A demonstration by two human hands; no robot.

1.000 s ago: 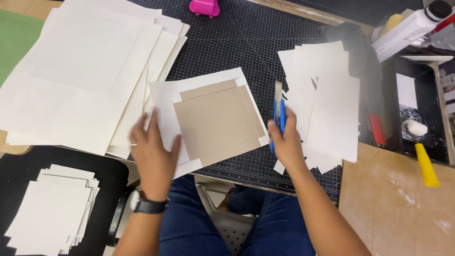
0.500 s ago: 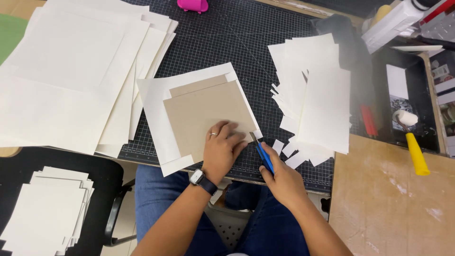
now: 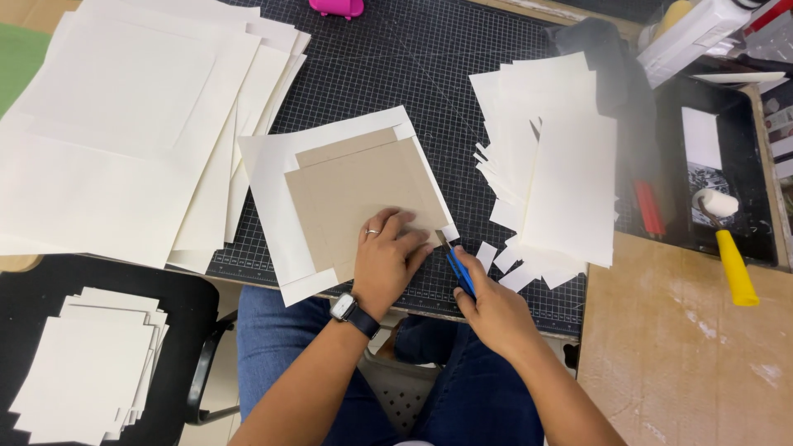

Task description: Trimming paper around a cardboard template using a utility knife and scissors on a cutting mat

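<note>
Pressing my left hand flat, fingers spread and gripping nothing, on the brown board, which lies on a cream sheet on the black cutting mat. Right hand clenched round the blue-handled scissors, tip at the sheet's lower right corner; blades look slightly parted, hard to tell. Small offcut just beside the tip. Cut paper stack to the right.

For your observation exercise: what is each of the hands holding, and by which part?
Right hand grips blue-handled scissors by the handles; left hand holds nothing, pressing flat on the brown cardboard square.
</note>
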